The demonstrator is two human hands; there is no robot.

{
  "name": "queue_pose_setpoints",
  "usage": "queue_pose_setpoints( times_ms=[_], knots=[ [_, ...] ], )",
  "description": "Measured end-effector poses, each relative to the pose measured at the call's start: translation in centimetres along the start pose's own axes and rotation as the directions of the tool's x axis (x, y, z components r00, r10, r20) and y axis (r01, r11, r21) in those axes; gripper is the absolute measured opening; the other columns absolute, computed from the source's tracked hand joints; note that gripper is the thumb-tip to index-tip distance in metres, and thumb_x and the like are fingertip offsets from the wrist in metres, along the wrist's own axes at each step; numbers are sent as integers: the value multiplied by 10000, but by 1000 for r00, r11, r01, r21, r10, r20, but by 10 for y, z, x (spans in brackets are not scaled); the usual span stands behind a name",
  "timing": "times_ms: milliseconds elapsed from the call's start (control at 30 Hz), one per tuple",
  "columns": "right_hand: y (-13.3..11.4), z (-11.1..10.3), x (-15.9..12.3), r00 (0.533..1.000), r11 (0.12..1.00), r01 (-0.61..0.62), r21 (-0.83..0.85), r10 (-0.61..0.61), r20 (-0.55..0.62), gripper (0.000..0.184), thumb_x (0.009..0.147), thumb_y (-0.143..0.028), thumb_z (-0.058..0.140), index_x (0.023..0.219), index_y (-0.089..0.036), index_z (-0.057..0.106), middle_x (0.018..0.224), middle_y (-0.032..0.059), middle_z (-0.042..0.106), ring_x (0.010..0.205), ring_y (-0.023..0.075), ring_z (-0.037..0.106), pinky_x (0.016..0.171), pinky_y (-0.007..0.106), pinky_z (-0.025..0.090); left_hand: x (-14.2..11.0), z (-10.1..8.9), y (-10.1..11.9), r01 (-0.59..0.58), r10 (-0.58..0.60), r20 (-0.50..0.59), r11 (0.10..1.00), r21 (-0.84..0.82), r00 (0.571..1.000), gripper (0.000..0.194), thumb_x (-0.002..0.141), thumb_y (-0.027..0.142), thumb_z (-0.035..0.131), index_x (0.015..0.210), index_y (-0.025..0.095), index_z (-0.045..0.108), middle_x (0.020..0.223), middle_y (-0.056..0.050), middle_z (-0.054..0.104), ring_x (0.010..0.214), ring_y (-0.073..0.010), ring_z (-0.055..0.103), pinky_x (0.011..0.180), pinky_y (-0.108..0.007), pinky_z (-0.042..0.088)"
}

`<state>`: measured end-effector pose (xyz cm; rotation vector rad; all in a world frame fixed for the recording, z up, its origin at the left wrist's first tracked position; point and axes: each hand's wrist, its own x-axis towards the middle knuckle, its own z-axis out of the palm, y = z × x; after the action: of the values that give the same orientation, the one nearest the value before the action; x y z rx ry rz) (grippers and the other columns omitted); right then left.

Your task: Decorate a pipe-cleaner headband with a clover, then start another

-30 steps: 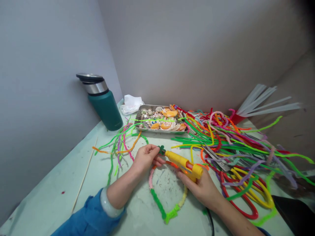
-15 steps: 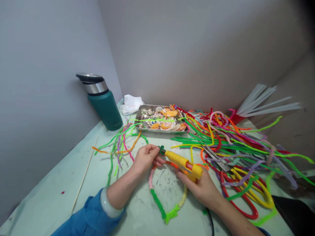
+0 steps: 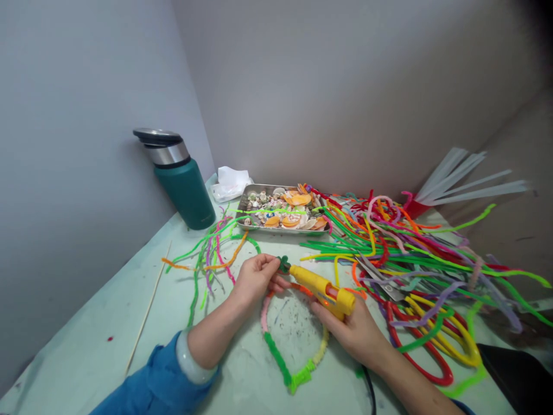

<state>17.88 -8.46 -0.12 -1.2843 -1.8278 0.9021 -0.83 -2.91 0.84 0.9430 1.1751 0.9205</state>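
Observation:
My right hand (image 3: 352, 328) grips a yellow hot glue gun (image 3: 317, 282), its handle mostly hidden in the palm. The nozzle points left and meets a small dark green flower-like piece (image 3: 283, 264). That piece is pinched between the fingertips of my left hand (image 3: 259, 275). Beneath both hands a ring of wrapped pipe cleaners (image 3: 276, 356) lies on the table, in pink, green, orange and pale yellow, with a bright green knot (image 3: 301, 376) at its near end. The hands cover part of its far side.
A metal tray (image 3: 285, 230) of shells stands at the back, beside a teal bottle (image 3: 185, 193). Loose pipe cleaners (image 3: 432, 259) and scissors (image 3: 382, 278) pile up on the right. Glue sticks (image 3: 458, 178) lean in a red cup. A thin wooden stick (image 3: 147, 311) lies left; a black cord (image 3: 369, 386) runs near.

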Motion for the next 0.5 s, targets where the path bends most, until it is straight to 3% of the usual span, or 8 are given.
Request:
queue_pose_setpoints(
  times_ms=[500],
  knots=[
    [-1, 0, 0, 1000, 1000, -12, -14, 12, 0, 189, 809, -289, 536, 868, -135, 628, 718, 25, 635, 626, 158, 569, 579, 239, 460, -1, 0, 0, -8, 8, 16, 1000, -15, 1000, 203, 782, 319, 578, 774, 126, 515, 517, -57, 648, 424, -118, 595, 440, -183, 457]
  ],
)
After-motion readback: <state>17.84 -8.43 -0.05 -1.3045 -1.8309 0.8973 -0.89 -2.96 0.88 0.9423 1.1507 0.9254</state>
